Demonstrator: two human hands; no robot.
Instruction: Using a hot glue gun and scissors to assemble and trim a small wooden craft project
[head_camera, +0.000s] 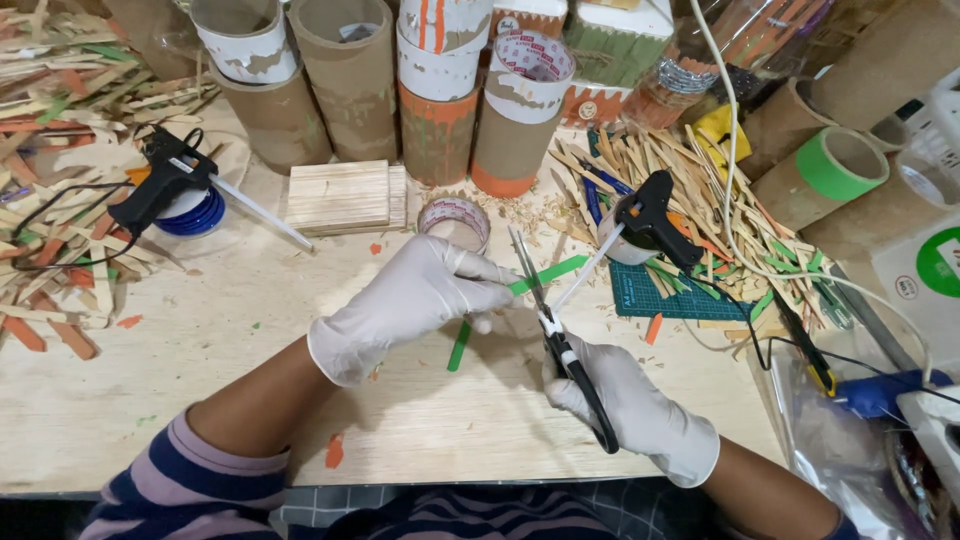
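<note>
My left hand (420, 295), in a white glove, pinches a green wooden stick (548, 273) near its left end. My right hand (630, 405), also gloved, grips black-handled scissors (548, 320) whose open blades straddle the green stick. A second green stick (459, 346) lies on the wooden table (250, 330) just below my left hand. A black glue gun (650, 215) rests to the right of the scissors' tips, its glue stick pointing toward the blades.
Another black glue gun (165, 180) lies at the left on a blue tape ring. A stack of plain sticks (345, 197), a tape roll (455, 220) and several cardboard tubes (350, 75) stand behind. Piles of cut sticks (700, 190) flank both sides; a green cutting mat (670, 295) sits right.
</note>
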